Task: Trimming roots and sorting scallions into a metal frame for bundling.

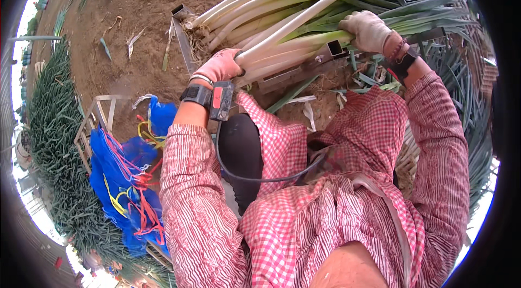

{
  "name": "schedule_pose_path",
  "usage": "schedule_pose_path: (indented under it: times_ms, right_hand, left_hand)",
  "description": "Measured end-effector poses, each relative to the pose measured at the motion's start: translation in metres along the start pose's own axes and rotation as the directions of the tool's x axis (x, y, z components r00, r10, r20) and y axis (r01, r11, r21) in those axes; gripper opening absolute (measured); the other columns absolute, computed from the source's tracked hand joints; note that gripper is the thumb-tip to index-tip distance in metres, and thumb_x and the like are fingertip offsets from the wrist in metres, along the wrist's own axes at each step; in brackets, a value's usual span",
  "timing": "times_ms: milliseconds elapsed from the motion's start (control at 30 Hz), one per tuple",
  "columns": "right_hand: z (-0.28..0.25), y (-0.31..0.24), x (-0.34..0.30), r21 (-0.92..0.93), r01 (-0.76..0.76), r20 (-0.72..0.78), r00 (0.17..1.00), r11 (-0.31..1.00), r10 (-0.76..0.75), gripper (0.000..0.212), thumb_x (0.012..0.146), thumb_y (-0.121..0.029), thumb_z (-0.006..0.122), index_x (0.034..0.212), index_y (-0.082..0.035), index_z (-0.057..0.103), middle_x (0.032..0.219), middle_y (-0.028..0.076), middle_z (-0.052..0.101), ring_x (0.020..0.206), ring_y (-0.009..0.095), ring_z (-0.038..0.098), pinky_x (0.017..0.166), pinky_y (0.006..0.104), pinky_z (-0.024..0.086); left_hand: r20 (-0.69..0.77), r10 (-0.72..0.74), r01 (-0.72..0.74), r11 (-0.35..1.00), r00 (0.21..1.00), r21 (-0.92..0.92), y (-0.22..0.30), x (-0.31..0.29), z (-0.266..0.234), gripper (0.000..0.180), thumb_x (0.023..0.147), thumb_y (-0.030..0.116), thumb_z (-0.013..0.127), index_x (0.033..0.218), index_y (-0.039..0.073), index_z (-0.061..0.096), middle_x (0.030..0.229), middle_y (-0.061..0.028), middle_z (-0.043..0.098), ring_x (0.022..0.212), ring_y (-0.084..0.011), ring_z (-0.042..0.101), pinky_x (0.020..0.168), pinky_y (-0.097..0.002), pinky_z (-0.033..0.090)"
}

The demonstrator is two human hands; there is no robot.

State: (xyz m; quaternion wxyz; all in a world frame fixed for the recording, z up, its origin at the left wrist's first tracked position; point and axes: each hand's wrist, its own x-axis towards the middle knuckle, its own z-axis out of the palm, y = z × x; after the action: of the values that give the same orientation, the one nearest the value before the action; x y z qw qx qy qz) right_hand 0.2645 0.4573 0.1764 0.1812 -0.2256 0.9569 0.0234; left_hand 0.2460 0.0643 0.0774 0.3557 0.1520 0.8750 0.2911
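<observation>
Leeks (258,10) lie heaped in a metal rack (297,74), left hand (219,66) gripping one.

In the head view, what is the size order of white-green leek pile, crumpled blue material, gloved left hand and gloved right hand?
White-green leek pile
Crumpled blue material
Gloved left hand and right hand: too alike to rank.

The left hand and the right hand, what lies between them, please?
In the head view, pale leek-like stalks lie between the left hand and the right hand.
</observation>
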Motion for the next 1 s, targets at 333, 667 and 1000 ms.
schedule_pose_path:
  times_ms: [333,667,1000]
  right_hand:
    - [0.032,-0.008,-0.003,-0.045,0.135,-0.1,0.985,0.99,-0.139,0.052,0.075,-0.008,0.069,0.126,-0.015,0.063,0.123,0.009,0.064,0.117,0.031,0.058,0.1,0.0428,0.044]
    - [0.002,0.024,0.077,-0.299,-0.002,-0.416,0.9,0.954,-0.128,0.05,0.079,-0.013,0.073,0.128,-0.017,0.062,0.125,0.01,0.062,0.12,0.034,0.057,0.104,0.0429,0.045]
    - [-0.092,-0.036,0.002,-0.392,0.026,0.231,0.97,0.92,0.071,0.062,0.072,-0.034,0.073,0.129,-0.012,0.062,0.113,0.019,0.068,0.109,0.028,0.065,0.103,0.0412,0.047]
  left_hand:
    - [0.068,-0.185,0.147,0.915,0.98,0.376,-0.036,-0.008,0.01,0.054,0.078,0.017,0.061,0.132,0.014,0.061,0.125,-0.0183,0.066,0.118,-0.0334,0.061,0.101,-0.0397,0.048]
    - [-0.007,-0.106,0.099,0.908,0.994,0.407,-0.036,-0.014,0.003,0.05,0.079,0.019,0.063,0.129,0.014,0.064,0.118,-0.0186,0.068,0.112,-0.035,0.063,0.098,-0.0416,0.049]
    - [-0.202,-0.114,0.093,0.989,0.973,-0.111,-0.043,-0.043,-0.003,0.053,0.083,0.019,0.072,0.132,0.003,0.059,0.114,-0.0147,0.069,0.104,-0.0214,0.064,0.094,-0.0348,0.049]
